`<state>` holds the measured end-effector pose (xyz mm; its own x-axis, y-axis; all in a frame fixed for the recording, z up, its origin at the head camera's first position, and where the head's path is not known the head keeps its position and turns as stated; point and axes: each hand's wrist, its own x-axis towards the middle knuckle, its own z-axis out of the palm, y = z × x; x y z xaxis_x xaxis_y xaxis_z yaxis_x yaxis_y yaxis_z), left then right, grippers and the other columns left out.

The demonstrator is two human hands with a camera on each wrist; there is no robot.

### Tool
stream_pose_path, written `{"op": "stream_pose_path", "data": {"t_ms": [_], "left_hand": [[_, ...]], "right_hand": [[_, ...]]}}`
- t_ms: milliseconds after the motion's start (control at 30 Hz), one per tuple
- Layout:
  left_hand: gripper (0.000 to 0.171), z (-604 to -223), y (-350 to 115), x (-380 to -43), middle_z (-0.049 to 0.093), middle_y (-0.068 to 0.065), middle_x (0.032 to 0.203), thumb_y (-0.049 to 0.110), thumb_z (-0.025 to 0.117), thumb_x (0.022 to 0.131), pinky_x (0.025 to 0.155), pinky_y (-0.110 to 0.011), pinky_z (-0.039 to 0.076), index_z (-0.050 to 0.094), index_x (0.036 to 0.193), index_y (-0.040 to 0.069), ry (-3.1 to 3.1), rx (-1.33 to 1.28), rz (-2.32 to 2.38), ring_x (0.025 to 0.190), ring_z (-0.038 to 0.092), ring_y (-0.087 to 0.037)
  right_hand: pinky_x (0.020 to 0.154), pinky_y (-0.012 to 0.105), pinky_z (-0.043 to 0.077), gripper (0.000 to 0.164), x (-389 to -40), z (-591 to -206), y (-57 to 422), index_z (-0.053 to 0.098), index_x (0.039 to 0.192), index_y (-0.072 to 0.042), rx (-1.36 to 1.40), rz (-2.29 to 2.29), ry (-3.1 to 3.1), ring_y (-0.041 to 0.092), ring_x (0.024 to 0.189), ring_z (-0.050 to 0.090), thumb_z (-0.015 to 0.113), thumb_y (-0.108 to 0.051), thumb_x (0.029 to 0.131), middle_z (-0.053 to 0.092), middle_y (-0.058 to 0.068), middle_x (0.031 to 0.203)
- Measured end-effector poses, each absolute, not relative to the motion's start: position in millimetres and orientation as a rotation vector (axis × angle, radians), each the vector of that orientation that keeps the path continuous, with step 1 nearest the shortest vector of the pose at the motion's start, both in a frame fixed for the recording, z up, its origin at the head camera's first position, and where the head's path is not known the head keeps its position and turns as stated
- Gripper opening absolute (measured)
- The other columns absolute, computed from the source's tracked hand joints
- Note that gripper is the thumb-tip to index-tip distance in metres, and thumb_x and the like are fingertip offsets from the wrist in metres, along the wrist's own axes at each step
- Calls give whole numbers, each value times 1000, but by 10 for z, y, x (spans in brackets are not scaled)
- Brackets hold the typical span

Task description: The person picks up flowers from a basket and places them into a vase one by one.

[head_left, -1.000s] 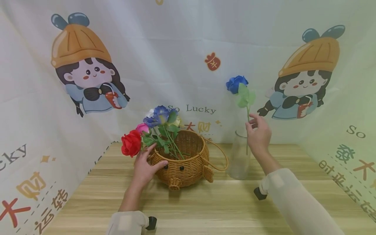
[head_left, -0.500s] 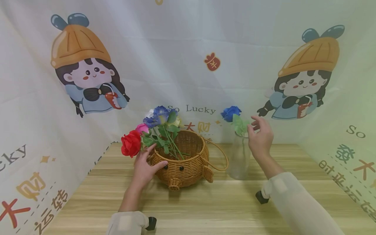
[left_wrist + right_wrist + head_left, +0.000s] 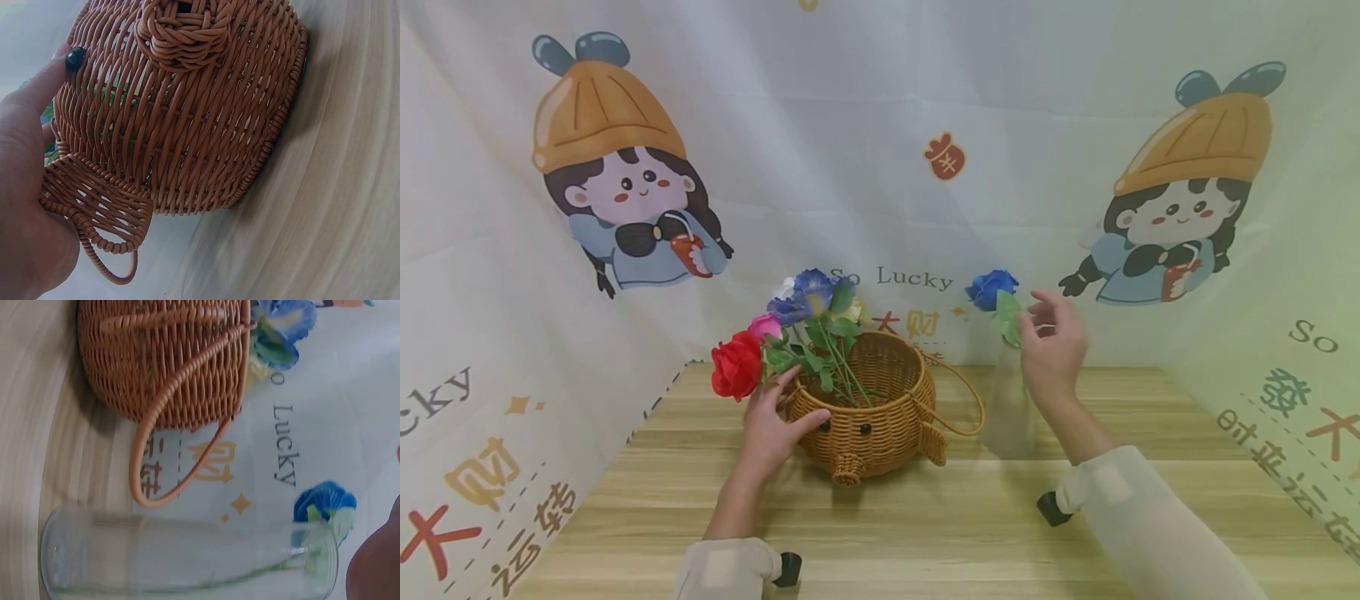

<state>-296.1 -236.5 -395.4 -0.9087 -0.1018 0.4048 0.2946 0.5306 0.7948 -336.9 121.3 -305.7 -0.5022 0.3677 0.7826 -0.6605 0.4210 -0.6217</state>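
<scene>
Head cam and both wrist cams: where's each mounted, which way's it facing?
Head: on the head, facing forward and down at the wicker basket and glass vase; left hand and right hand show.
Left wrist: on that wrist, facing the basket's snout side, picture turned sideways; left hand at left edge.
Right wrist: on that wrist, facing the vase and basket, also sideways; part of right hand at lower right.
Head and right wrist share the blue rose.

The person's left grip [image 3: 773, 423] rests on the left side of a round, orange-brown wicker basket [image 3: 887, 442]. Red, pink, white, yellow and violet-blue flowers [image 3: 812, 293] lean out of it. The right grip [image 3: 1054, 348] is just beside a green-leaved blue rose [image 3: 992, 289] above a clear glass cylindrical vase [image 3: 1004, 425] on the pale wood-grain bench [image 3: 910, 550].
</scene>
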Motion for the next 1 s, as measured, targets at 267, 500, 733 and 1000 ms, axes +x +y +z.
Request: {"op": "stream_pose_path", "data": {"t_ms": [267,500,733,1000], "left_hand": [[83,-3950,-2361,-2958,36,-15,149,38,84,75,103,-49,38,46,145,18,-2349,-178,-1333,131,38,-34],[84,-3955,-2366,-2966,34,-14,150,43,83,74,102,-48,39,45,146,20,-2357,-170,-1350,132,37,-34],[84,-3951,-2360,-2973,34,-14,150,44,83,75,102,-49,38,45,146,22,-2368,-160,-1351,132,36,-34],[82,-3955,-2358,-2968,35,-15,149,41,83,75,103,-50,38,45,145,20,-2360,-163,-1347,132,36,-34]], "right_hand": [[67,21,45,31,-3332,-3101,998,64,114,4,347,1341,-1707,19,81,58,70,3,84,64,21,95],[70,21,46,35,-3309,-3146,755,62,119,2,415,1386,-1770,25,83,61,70,3,85,64,19,98],[75,34,50,37,-3294,-3150,490,61,124,-4,451,1444,-1865,25,86,62,69,-5,88,62,17,103],[74,39,54,40,-3320,-3171,197,58,129,-10,454,1566,-1945,23,88,64,69,-10,90,62,13,106]]}}
